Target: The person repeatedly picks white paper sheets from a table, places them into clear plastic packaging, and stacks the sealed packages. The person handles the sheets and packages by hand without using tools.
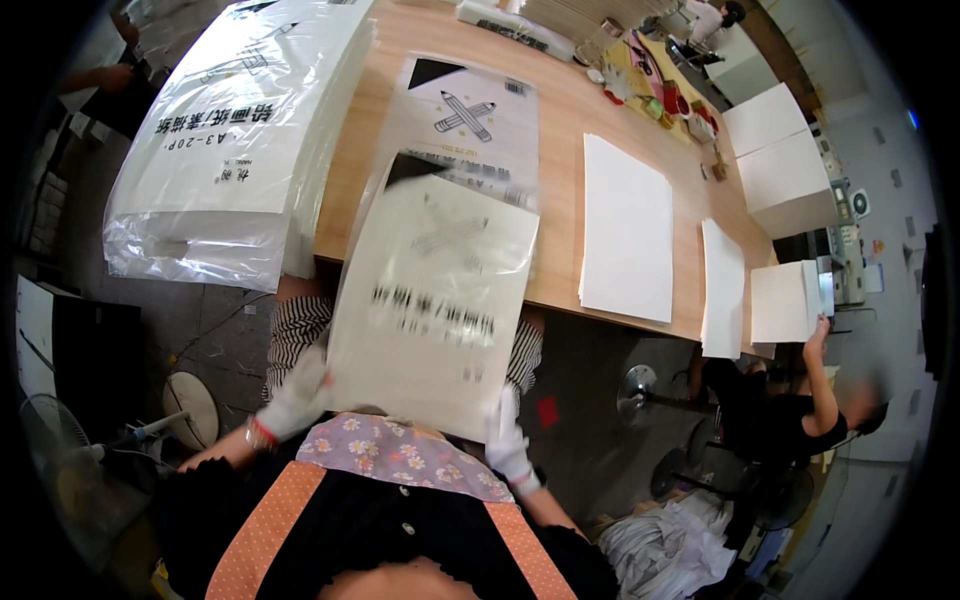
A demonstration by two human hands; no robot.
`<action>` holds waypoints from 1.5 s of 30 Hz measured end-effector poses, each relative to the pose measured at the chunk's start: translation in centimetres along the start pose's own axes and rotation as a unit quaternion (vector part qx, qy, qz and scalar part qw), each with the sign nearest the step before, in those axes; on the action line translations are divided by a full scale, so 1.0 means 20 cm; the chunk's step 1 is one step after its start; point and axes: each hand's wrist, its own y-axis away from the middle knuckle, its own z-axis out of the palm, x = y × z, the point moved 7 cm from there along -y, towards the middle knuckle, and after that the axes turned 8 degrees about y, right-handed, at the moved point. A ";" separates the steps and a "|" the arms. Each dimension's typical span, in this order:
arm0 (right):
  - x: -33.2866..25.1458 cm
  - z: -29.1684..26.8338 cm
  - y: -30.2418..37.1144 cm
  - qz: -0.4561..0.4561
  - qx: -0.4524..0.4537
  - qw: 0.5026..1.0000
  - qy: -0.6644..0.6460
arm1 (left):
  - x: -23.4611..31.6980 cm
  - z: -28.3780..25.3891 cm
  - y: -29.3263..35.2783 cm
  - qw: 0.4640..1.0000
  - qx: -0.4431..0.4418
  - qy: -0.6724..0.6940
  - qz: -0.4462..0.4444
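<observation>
Both my hands wear white gloves and grip a clear plastic pack of drawing paper [430, 350] by its lower corners. My left hand [300, 392] is closed at its left edge, and my right hand [508, 440] at its right edge; the fingers are partly hidden and blurred. The pack is tilted over my lap, with a black corner and a faint pencil picture on its front. Its far end overlaps a printed bag [500, 115] that lies flat on the wooden table [560, 230] and shows crossed pencils.
A tall pile of plastic-wrapped paper packs [215, 150] overhangs the table's left edge. White sheet stacks [627, 230] lie to the right, before a seated person [780, 410]. Small tools and tape [665, 95] sit at the far side. A fan [60, 430] stands low left.
</observation>
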 end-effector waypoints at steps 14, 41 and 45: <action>0.17 0.00 0.01 0.158 -0.205 0.885 -0.387 | 0.10 -0.07 -0.16 0.958 0.079 0.239 -0.138; -0.97 0.23 -1.11 0.053 -0.154 0.752 -0.638 | -1.03 -1.17 0.28 0.741 0.554 0.321 -0.201; -0.49 0.50 -0.68 0.218 -0.235 0.753 -0.575 | -0.70 -0.11 -0.06 0.928 0.180 0.142 -0.294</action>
